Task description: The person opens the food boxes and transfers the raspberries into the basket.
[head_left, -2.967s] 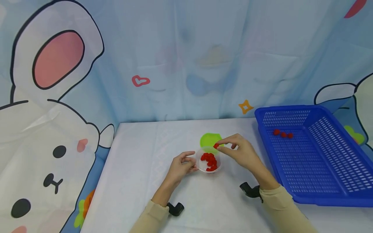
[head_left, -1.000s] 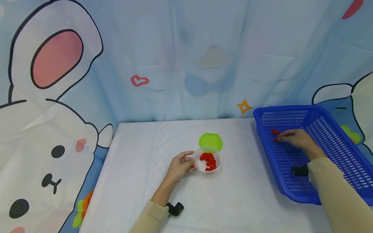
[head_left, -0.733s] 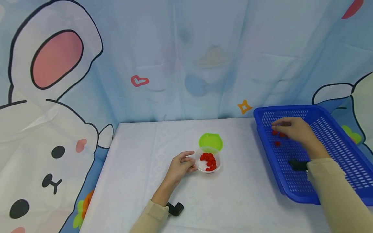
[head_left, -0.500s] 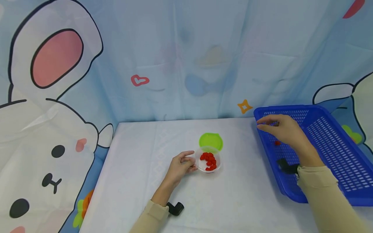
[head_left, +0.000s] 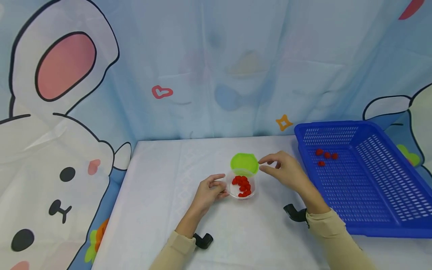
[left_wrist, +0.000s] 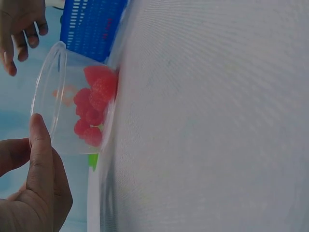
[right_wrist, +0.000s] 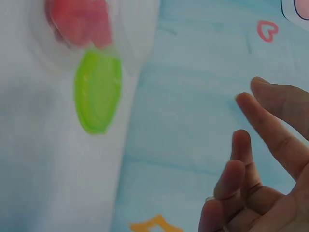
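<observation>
A: Where are the raspberries (left_wrist: 96, 94) in relation to the fingers?

B: A cluster sits at the bottom of the clear cup (left_wrist: 63, 137), just beside the left hand (head_left: 208, 193). That hand's thumb touches the rim and the other fingers bend close to the wall. I can't tell whether they pinch the cup or only steady it.

A: And the right hand (head_left: 285, 172)?

B: It hovers just to the right of the green lid (head_left: 244, 162), a little beyond the cup. Thumb and forefinger stand narrowly apart with only air between them. The other fingers are loosely bent (the right wrist view shows them parted).

A: How does the cup stand?

B: Upright on the white table (head_left: 152, 210), in front of the lid. Seen from above, its far rim overlaps the lid's near edge. The berries overlap one another, so I can't count them surely.

A: What does the blue basket (head_left: 357, 202) hold?

B: Four red berries (head_left: 327, 155), near its far left corner: three in a rough row and one nearer the person. The basket is at the right of the table, well apart from the cup.
</observation>
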### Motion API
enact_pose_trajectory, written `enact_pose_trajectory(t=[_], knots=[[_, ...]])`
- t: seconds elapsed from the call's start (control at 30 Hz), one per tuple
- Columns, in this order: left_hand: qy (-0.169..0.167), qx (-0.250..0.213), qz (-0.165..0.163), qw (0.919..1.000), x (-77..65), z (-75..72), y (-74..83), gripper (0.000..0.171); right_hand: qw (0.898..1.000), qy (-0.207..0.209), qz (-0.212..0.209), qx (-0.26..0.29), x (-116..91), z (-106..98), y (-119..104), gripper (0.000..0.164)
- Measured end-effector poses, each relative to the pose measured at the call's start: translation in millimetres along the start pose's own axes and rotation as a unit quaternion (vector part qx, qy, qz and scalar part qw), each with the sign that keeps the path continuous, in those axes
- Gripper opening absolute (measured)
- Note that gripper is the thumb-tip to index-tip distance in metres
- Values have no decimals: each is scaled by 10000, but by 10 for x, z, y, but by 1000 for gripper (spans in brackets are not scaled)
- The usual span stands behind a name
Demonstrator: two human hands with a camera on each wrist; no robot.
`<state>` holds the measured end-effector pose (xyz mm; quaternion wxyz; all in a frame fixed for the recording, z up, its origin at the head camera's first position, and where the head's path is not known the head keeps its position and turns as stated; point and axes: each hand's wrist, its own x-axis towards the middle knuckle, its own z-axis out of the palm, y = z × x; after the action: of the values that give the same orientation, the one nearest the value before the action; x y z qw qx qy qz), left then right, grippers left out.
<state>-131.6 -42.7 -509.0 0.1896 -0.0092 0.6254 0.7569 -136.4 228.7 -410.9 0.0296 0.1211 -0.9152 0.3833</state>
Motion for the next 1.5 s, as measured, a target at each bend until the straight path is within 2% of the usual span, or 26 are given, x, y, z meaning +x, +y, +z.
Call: enact_pose_trajectory(t=[0.27,0.47,0.67,0.8,0.93,1.5], knots=[[-60,-96,74,9999,-5,12,7,40,9975,-159,-64,678,17,558,290,14],[-34,-78,38,10000,-7,24,19,40,9982,-118,227,549,1,785,340,11],[-19,-103,23,9999,-10,26,23,41,9984,-23,558,-45,-25,872,295,10],[-38,-113,36,9999,-6,22,27,42,9967,66,344,-733,-12,878,247,11],[-29,-91,40,9999,-2,16,28,41,9950,-29,213,-975,21,878,215,12],[2,-116,41,9999,-18,0,10,39,9983,-547,192,62,70,976,288,7]])
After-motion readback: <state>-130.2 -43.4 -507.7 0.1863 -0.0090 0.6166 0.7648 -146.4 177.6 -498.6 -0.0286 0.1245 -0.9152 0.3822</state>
